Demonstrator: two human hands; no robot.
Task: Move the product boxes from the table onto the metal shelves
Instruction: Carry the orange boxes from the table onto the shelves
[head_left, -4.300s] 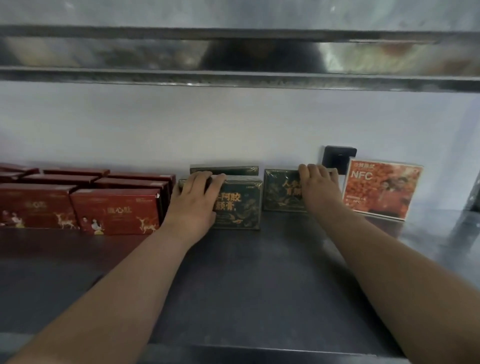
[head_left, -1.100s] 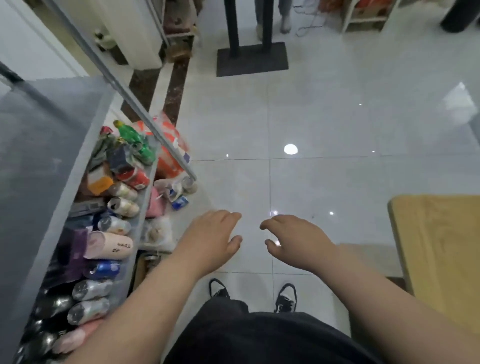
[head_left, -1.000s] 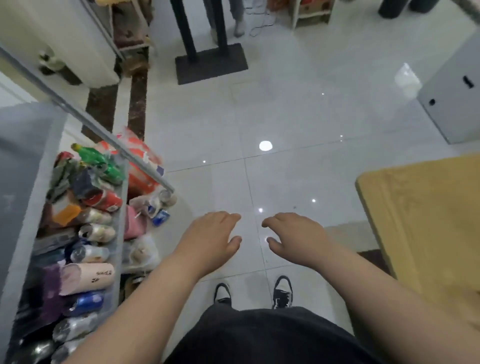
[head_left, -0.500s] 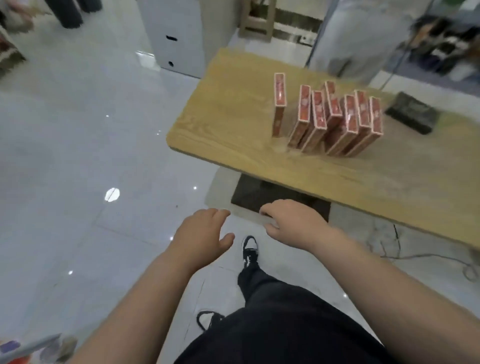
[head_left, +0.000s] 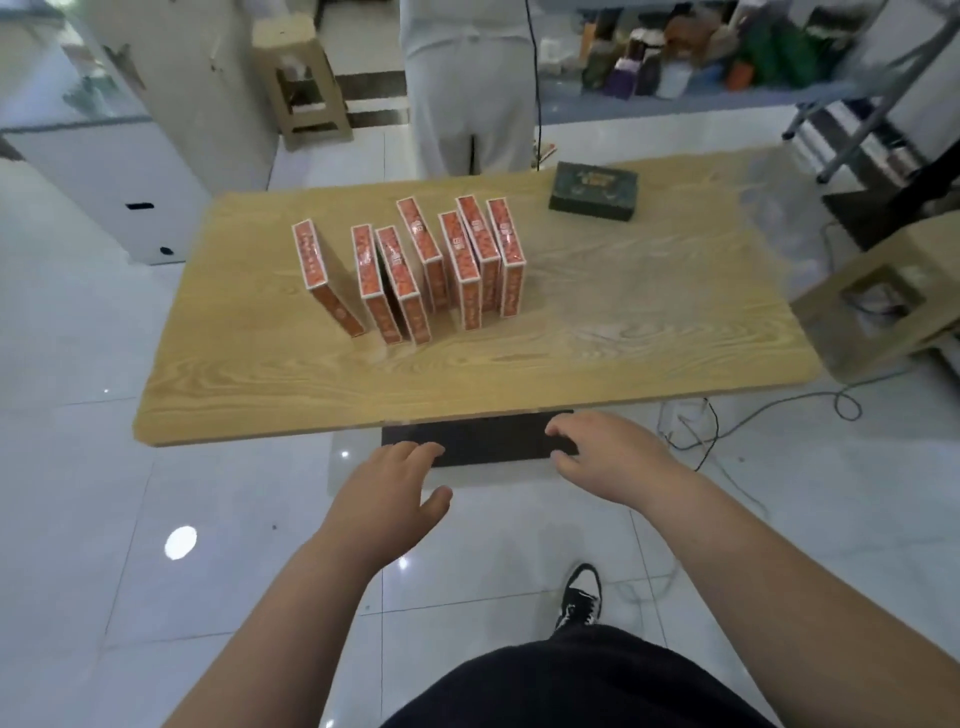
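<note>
Seven orange boxes (head_left: 460, 254) stand on edge mid-table, loosely ranked, the leftmost apart. One dark box (head_left: 594, 191) lies flat toward the far right corner of the wooden table (head_left: 623, 338). Left hand (head_left: 387, 499) and right hand (head_left: 608, 457) are empty, fingers loosely spread, short of the near edge.

Best to clamp a tight group from both ends, since loose ones likely topple. Near edge open. Cable (head_left: 779, 410) trails on the floor at right; a person (head_left: 467, 78) stands beyond the far edge.
</note>
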